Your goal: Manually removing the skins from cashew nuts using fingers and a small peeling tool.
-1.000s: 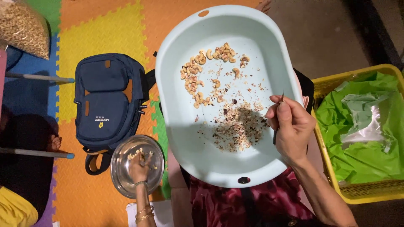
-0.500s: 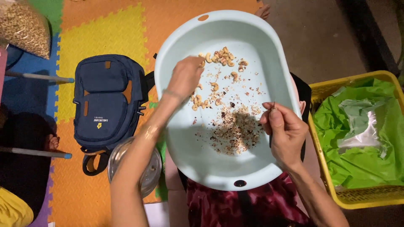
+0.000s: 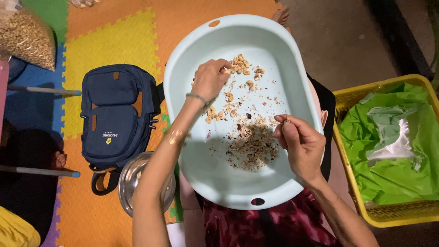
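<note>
Hands sorting cashews in a pale tub

The left hand [image 3: 209,80] pinches at the cashews [image 3: 238,68] near the far side of the tub [image 3: 192,151]. The right hand [image 3: 299,146], at the tub's right rim, is closed on a thin tool [image 3: 286,115] above the husk pile [image 3: 254,144]. A metal bowl [image 3: 130,180] and backpack [image 3: 116,114] lie left of the tub, a yellow basket [image 3: 347,151] to its right.

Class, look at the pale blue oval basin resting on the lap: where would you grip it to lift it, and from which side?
Grip the pale blue basin by its rolled rim at the two narrow ends, near the small holes, coming from outside. The rim probably gives the fingers a lip; the walls are smooth and sloping, and the cashews and husk scraps inside call for a level lift.
</note>
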